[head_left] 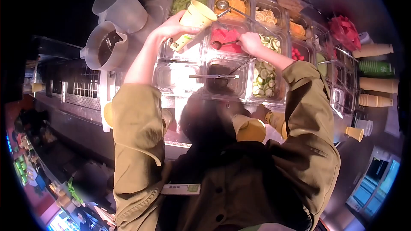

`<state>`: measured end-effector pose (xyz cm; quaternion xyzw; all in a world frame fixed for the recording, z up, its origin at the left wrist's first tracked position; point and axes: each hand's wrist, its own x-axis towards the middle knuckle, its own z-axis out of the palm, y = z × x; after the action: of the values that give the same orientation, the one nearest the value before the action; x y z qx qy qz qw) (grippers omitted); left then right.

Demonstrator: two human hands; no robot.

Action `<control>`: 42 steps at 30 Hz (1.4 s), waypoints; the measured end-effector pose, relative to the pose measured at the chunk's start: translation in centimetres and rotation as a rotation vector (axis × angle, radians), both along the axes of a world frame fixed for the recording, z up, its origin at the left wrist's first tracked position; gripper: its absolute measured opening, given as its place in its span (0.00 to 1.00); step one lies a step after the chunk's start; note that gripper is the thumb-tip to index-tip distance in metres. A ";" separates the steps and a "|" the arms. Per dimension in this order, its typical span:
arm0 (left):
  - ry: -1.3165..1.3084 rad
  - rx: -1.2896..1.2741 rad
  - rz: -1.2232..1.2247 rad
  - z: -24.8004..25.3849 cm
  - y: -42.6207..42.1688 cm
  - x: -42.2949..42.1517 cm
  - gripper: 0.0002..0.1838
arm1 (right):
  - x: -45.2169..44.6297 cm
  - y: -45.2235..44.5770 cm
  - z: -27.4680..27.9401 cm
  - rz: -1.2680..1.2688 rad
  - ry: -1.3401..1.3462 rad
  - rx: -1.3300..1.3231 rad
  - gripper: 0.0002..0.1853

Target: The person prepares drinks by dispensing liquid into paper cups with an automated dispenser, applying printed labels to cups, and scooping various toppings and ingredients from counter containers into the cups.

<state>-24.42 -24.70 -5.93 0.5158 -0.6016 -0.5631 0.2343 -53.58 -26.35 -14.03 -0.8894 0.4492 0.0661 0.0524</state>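
Observation:
My left hand (174,26) is wrapped round a yellow paper cup (200,13), which is tilted with its mouth toward the upper right, above the ingredient containers. My right hand (251,44) holds the handle of a dark spoon (217,44). The spoon's bowl lies over the bright pink food (229,35) in its clear container. Right of that hand are sliced cucumbers (265,79) in a clear container. Behind the cup, green food (182,3) fills one container, and orange food (236,6) with a metal scoop (222,5) fills another.
Two plastic pitchers (115,6) stand at the left, the nearer one (96,47) holding dark liquid. Near my body are yellow cups (250,130). Tongs (214,76) lie across the front containers. Stacked cups (376,69) and red food in a bag (344,32) are at the right.

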 end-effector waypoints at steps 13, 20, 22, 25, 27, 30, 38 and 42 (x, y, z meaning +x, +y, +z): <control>-0.381 -0.331 -0.232 -2.6 1.5 -3.0 0.47 | -3.5 2.7 10.0 0.279 -0.320 -0.386 0.17; -0.015 -0.203 -0.064 -0.6 2.3 -3.2 0.48 | -4.5 4.5 15.1 0.153 -0.272 -0.489 0.23; -0.001 -0.242 0.014 -1.5 2.0 -1.6 0.47 | -6.2 4.6 16.7 -0.007 -0.184 -0.318 0.19; 0.108 -0.329 0.150 -2.5 2.0 0.2 0.41 | -7.1 3.0 13.4 -0.161 0.248 -0.051 0.17; 0.207 -0.509 0.253 1.0 3.5 -0.2 0.34 | -6.8 0.3 6.8 -0.156 0.358 0.042 0.15; -0.212 -0.722 0.637 -1.4 2.3 0.7 0.39 | -0.3 -1.9 7.9 0.017 0.121 -0.254 0.14; -0.257 -0.654 0.915 -0.6 0.7 1.6 0.43 | 32.3 -11.0 19.1 -0.061 -0.661 0.043 0.28; -0.323 -0.613 1.008 -0.5 0.3 2.9 0.43 | 39.4 -14.8 15.1 -0.240 -1.229 0.450 0.30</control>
<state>-21.50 -24.40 -6.39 0.7249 -0.4460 -0.0991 0.5156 -14.20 -41.14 1.07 -0.6763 0.4089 -0.3673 0.4904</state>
